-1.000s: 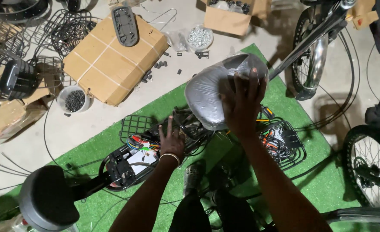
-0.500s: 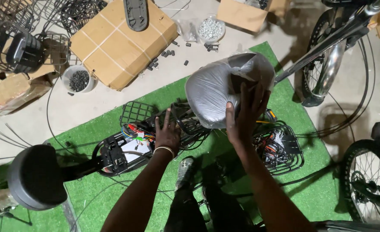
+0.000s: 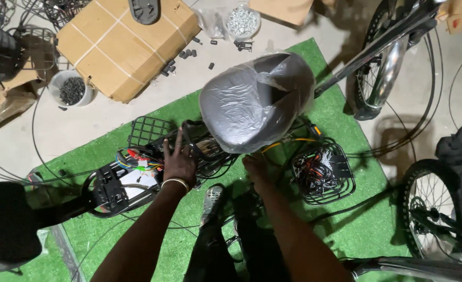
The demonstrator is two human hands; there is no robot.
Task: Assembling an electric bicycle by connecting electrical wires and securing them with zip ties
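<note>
The left hand (image 3: 178, 162) lies flat, fingers spread, on a black wire rack (image 3: 152, 137) with coloured wires. The right hand (image 3: 256, 168) reaches under a plastic-wrapped bicycle saddle (image 3: 257, 102); its grip is hidden. Both sit above a green mat (image 3: 340, 104).

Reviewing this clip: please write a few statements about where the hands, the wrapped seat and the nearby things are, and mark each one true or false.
1. The left hand rests flat on the black rack with the coloured wires. True.
2. The bicycle seat is bare, with no wrapping. False: clear plastic film covers it.
3. The right hand lies on top of the seat. False: it reaches in under the seat's near edge.
4. A cardboard box lies on the concrete beyond the green mat. True.
5. The wire basket to the right of the right hand holds tangled wires. True.
</note>
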